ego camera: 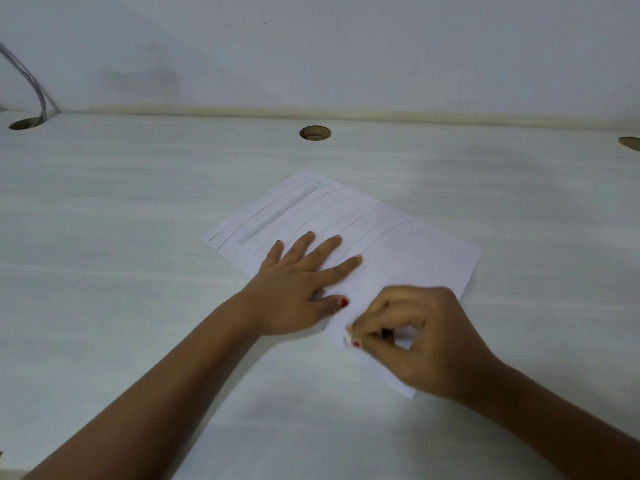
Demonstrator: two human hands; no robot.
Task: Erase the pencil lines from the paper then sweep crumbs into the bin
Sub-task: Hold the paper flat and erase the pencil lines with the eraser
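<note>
– Three round holes in the desk (121, 202) on my feed. What's at the left one?
– From here I see a grey cable (33, 79) dropping into the left hole (24, 123), close against the wall (346, 53). It is well apart from the work.
– And the paper?
– The paper (408, 251) lies skewed near the middle, below the centre hole (315, 133). Pencil lines (346, 209) cross its far half, and a pale grey strip (277, 216) lies among them on the left; I cannot tell what it is.
– Hands?
– The left hand (298, 289) lies flat, fingers spread, pressing on the sheet's left edge. The right hand (419, 337) covers the near corner, fingertips curled and pinching a small white eraser (347, 337) against the page. Its knuckles hide the paper beneath.
– Further right?
– The third hole (630, 143), cut by my frame's edge.
</note>
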